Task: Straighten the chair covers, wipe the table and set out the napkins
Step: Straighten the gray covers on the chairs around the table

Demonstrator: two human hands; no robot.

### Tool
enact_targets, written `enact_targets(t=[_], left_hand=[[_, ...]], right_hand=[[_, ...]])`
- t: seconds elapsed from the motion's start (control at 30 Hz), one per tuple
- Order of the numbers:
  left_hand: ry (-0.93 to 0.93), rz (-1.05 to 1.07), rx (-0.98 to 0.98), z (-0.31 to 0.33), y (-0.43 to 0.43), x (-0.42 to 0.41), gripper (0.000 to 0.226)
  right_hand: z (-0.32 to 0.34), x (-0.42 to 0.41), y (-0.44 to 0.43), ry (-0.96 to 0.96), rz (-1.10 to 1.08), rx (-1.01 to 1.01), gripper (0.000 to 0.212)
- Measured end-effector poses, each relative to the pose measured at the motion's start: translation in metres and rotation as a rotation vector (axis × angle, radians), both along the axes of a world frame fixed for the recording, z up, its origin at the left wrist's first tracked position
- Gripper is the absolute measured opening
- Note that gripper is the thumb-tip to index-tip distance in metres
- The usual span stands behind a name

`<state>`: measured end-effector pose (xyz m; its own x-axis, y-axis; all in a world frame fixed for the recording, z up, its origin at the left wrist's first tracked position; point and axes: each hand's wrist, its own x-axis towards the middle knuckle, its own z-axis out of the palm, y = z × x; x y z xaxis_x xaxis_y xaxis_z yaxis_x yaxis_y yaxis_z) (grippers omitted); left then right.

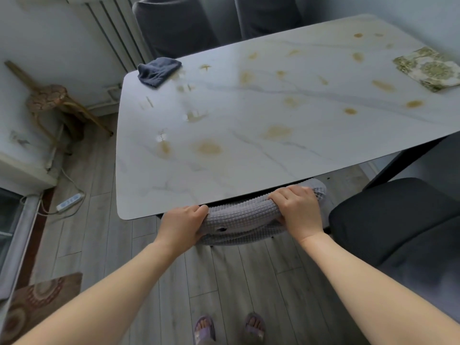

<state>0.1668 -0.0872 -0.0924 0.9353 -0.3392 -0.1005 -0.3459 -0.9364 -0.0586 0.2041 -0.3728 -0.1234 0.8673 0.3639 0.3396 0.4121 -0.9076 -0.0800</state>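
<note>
While left hand [183, 224] and right hand [297, 210] both clench grey waffle-knit chair cover [242, 215] at near edge of stained white marble-look desk [249, 170], crumpled blue cloth [158, 70] lies on far-left corner, green-patterned napkins [428, 68] at right edge.

Lt grey waffle-knit chair cover [242, 216] on chair back at near table edge, top bunched into a roll, small dark hole near its left end; left hand [183, 224] & right hand [297, 207] grip its 2 ends. Table [249, 170]: white marble-look top w/ many yellow-brown stains. Dk blue-grey cloth [158, 70] crumpled at far-left corner. Green/white patterned napkins [429, 68] flat near right edge. 2 dk grey covered chairs [174, 26] at far side, 1 black-covered chair [398, 220] near right.
</note>
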Motion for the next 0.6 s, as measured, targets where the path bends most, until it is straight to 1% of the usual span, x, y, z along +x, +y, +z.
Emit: enact_targets(t=[0.07, 0.13, 0.2, 0.27, 0.3, 0.37, 0.43, 0.5, 0.6], left_hand=[[0.133, 0.045, 0.055, 0.009, -0.005, 0.006, 0.048], [0.265, 0.051, 0.101, 0.02, -0.013, 0.012, 0.059], [0.375, 0.076, 0.061, 0.032, -0.022, 0.019, 0.075], [0.388, 0.031, 0.002, 0.044, -0.036, 0.03, 0.093], [0.356, -0.016, -0.01, 0.049, -0.046, 0.035, 0.096], [0.273, -0.089, -0.029, 0.06, -0.066, 0.048, 0.087], [0.226, -0.13, -0.061, 0.067, -0.09, 0.061, 0.072], [0.184, -0.177, -0.125, 0.069, -0.118, 0.074, 0.06], [0.153, -0.261, -0.236, 0.066, -0.164, 0.085, 0.056]], right_hand=[[0.004, -0.002, -0.001, 0.085, 0.012, -0.044, 0.046], [0.012, -0.004, -0.003, 0.186, 0.033, -0.082, 0.058], [0.019, -0.004, -0.005, 0.303, 0.078, -0.115, 0.073], [0.028, -0.005, -0.012, 0.387, 0.107, -0.101, 0.087], [0.035, -0.006, -0.016, 0.415, 0.094, -0.073, 0.09], [0.047, -0.009, -0.029, 0.407, 0.027, -0.016, 0.088], [0.059, -0.013, -0.048, 0.36, -0.082, 0.024, 0.079], [0.067, -0.019, -0.073, 0.362, -0.191, 0.074, 0.071], [0.079, -0.034, -0.111, 0.359, -0.332, 0.201, 0.071]])
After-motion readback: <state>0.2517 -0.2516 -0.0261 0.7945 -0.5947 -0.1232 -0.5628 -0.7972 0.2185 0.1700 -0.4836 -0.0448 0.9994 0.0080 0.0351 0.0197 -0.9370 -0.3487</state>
